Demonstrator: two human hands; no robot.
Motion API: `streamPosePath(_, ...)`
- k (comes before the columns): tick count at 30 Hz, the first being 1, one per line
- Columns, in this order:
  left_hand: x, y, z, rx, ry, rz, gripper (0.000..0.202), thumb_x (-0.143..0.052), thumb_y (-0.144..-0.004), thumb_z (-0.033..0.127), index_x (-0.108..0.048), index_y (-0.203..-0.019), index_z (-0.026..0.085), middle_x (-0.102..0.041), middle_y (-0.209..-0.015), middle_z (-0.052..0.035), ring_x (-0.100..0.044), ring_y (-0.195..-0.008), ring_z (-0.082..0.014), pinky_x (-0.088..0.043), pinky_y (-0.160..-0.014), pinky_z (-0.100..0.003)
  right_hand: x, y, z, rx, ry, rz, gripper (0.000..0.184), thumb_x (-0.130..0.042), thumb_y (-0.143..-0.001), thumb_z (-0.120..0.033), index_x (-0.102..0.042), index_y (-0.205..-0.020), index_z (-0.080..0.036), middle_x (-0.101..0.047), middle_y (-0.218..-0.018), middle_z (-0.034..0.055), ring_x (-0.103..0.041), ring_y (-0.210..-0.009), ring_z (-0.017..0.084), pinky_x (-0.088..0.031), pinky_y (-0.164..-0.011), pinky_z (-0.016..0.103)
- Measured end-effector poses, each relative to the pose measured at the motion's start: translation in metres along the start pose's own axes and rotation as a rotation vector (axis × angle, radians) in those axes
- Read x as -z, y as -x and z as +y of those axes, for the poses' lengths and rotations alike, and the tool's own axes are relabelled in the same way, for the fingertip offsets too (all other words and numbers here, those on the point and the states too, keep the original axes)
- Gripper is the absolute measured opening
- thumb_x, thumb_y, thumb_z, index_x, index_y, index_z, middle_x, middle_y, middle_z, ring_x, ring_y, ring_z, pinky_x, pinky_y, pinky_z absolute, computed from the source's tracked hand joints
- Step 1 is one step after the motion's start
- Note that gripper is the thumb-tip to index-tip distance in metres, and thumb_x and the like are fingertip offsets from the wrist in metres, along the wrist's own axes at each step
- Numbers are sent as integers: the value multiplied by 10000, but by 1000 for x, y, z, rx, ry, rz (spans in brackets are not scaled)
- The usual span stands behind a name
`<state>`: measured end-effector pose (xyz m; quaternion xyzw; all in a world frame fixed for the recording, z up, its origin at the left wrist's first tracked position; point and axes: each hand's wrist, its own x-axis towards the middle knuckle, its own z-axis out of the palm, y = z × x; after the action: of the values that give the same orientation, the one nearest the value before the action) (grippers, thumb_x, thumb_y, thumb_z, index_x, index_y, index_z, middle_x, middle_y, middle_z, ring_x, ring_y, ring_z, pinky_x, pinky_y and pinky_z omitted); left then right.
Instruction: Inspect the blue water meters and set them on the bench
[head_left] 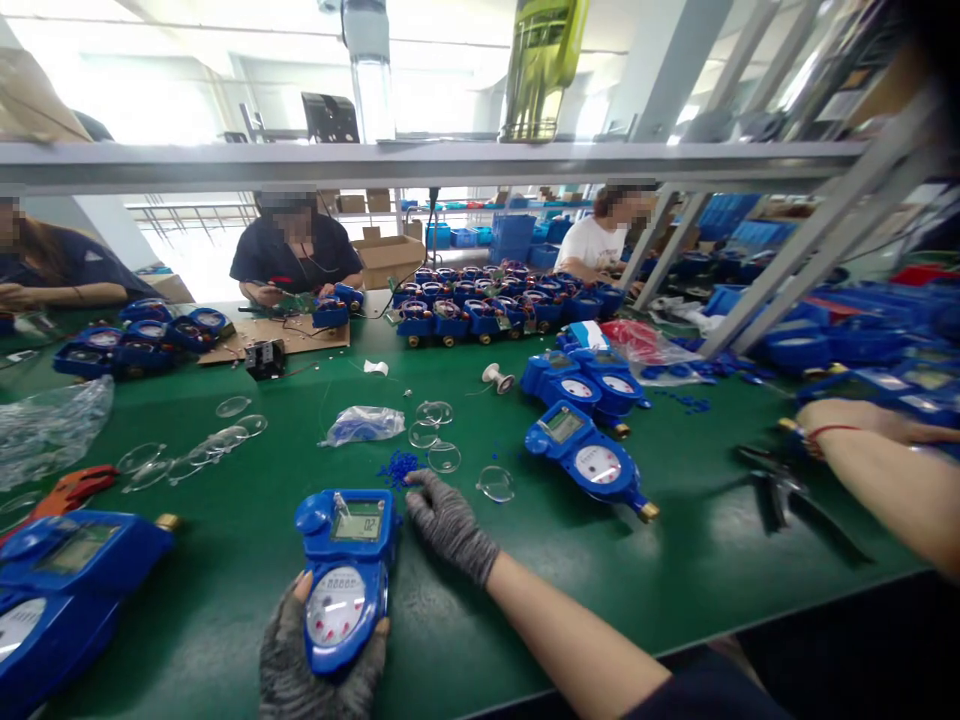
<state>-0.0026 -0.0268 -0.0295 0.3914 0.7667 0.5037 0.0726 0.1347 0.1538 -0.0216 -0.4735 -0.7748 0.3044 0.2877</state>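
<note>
My left hand (322, 660), in a grey fingerless glove, is closed around the lower end of a blue water meter (349, 550). The meter has a small display and a round white dial, both facing up. My right hand (450, 525), gloved the same way, reaches past the meter's right side. Its fingertips are bent together at the edge of a pile of tiny blue pieces (399, 466); whatever they pinch is hidden. Clear round discs (444, 457) lie just beyond, beside a plastic bag (366, 425) with blue contents.
More blue meters stand right (592, 460) and left (75, 580). Pliers (784, 495) lie near a co-worker's arm (885, 470) at right. Red-handled tool (71, 490) lies left. Across the green table (465, 640) sit other people; a shelf (450, 165) spans overhead.
</note>
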Motion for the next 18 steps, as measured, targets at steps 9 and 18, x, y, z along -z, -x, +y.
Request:
streamPosePath(9,31,-33,-6,-132,40,-110,851,-769,-674,546,-426,-1393,245,-473,-1400,-128,-489,-1260,-392,-386,-1092,-595,12,-34,26,-51,410,-11,226,-524,-908,-204,-700,-1047,-173,-691,-1084,121,-641,-982,225,-466,-876,306)
streamPosePath(18,54,-66,-15,-82,204,-273,710,-850,-607,420,-591,-1252,275,-512,-1419,-114,-514,-1257,-390,-464,-1027,-569,11,-33,22,-55,522,-75,245,-456,-952,-209,-679,-1025,-141,-682,-1077,137,-623,-984,219,-445,-863,295)
